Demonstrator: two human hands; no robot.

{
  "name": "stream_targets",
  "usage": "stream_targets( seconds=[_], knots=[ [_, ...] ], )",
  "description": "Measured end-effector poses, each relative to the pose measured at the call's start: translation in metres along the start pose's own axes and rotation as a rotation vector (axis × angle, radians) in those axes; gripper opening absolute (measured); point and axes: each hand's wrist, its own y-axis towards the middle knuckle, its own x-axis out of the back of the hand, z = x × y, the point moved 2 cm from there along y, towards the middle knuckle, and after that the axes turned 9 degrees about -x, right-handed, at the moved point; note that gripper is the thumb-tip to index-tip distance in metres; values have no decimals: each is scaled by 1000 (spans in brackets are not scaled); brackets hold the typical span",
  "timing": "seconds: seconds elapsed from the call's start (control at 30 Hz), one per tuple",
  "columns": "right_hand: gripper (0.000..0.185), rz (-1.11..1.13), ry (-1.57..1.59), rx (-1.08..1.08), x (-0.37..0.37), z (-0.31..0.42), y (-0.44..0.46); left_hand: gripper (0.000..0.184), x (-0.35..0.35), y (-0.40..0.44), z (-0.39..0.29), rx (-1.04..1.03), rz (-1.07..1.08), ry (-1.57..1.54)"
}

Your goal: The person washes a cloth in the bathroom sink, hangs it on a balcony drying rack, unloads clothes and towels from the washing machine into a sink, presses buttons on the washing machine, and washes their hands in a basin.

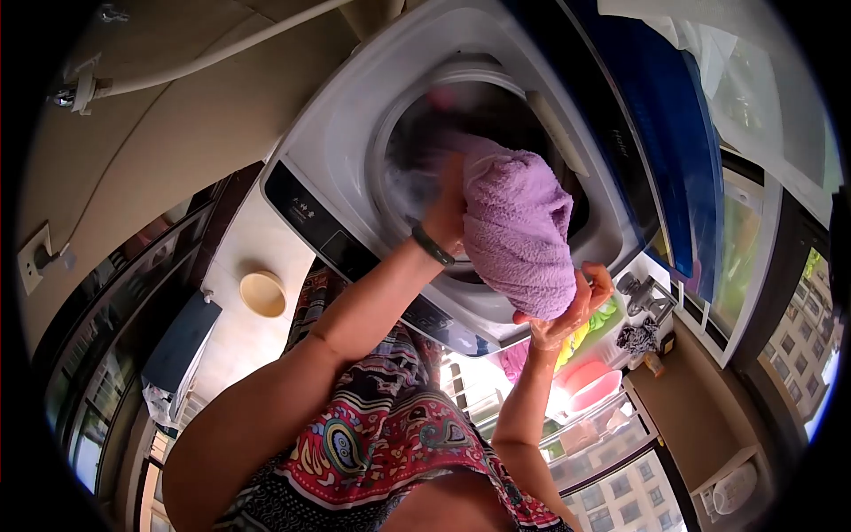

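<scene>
A bunched, fluffy purple towel [519, 235] is lifted over the opening of a top-loading washing machine [341, 133], one end hanging toward its front rim. My left hand [449, 211], with a dark band on the wrist, grips the towel from the left side; its fingers are mostly hidden by the cloth and the drum's shadow. At the towel's lower right end, my right hand [567, 324] is closed around the fabric, fingertips showing at the edge. Inside the drum [421, 133] it is dark and blurry, with a small pinkish patch near the top.
The machine's blue lid [660, 133] stands raised on the right. Behind my right hand are pink basins [589, 390] and bright yellow-green cloth [585, 330]. A cream bowl [263, 293] is at the left. A pipe [222, 53] runs along the wall, beside windows and a cardboard-coloured box [687, 412].
</scene>
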Motion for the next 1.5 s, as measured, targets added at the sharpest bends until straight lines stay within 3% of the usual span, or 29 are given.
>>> stream_targets(
  seconds=[0.03, 0.07, 0.1, 0.13, 0.2, 0.27, 0.33, 0.37, 0.43, 0.53, 0.63, 0.7, 0.8, 0.93, 0.97, 1.2, 1.3, 1.4, 1.47, 1.5],
  knots=[
    [91, -80, 136, -25, -1, 6, 6, 92, 1, -2, 3, 36, -131, 30],
    [92, -160, 269, -48, -7, 12, 13, 89, 4, -5, 11, 24, -120, -18],
    [86, -159, 664, -206, -20, 28, 17, 86, -4, -7, 13, -20, -132, -7],
    [79, -99, 841, -370, -22, 30, 7, 83, -11, -10, 14, -64, -145, 2],
    [69, -224, 1056, -706, -24, 1, -15, 67, -21, -11, 11, -97, -81, 1],
    [58, -100, 1176, -674, -27, -10, -7, 56, -29, -16, 12, -174, -169, 226],
    [64, 15, 1420, -1111, -40, 0, 6, 45, -27, -23, 25, -232, -134, 259],
    [48, 138, 1503, -1180, -49, -37, -3, 43, -31, -27, 26, -262, -114, 332],
    [52, 369, 1399, -1317, -55, -62, -18, 39, -37, -34, 25, -316, -80, 384],
    [52, 640, 1091, -1339, -47, -86, -5, 34, -38, -40, 18, -414, 74, 535],
    [52, 884, 809, -1283, -33, -91, 23, 31, -55, -49, 0, -429, 91, 674],
    [52, 977, 675, -1246, -21, -86, 36, 33, -55, -48, -2, -538, 173, 809],
    [52, 1049, 531, -1194, 2, -73, 54, 34, -59, -46, -1, -516, 233, 846],
    [52, 1099, 399, -1135, 31, -55, 77, 25, -70, -42, 3, -831, 298, 1453],
    [52, 1107, 366, -1115, 36, -50, 84, 21, -72, -40, 4, -708, 398, 1376],
    [53, 1148, 285, -1030, 49, -28, 109, 22, -84, -35, 7, -526, 709, 1361],
    [53, 1144, 308, -1013, 46, -25, 110, 27, -75, -30, 11, -424, 684, 1353],
    [53, 1101, 382, -1036, 34, -29, 101, 30, -64, -25, 11, -495, 642, 1311],
    [54, 1035, 491, -1079, 26, -36, 91, 36, -55, -30, 10, -501, 543, 1397],
    [54, 993, 551, -1107, 18, -40, 83, 37, -51, -30, 8, -341, 365, 1475]
  ],
)
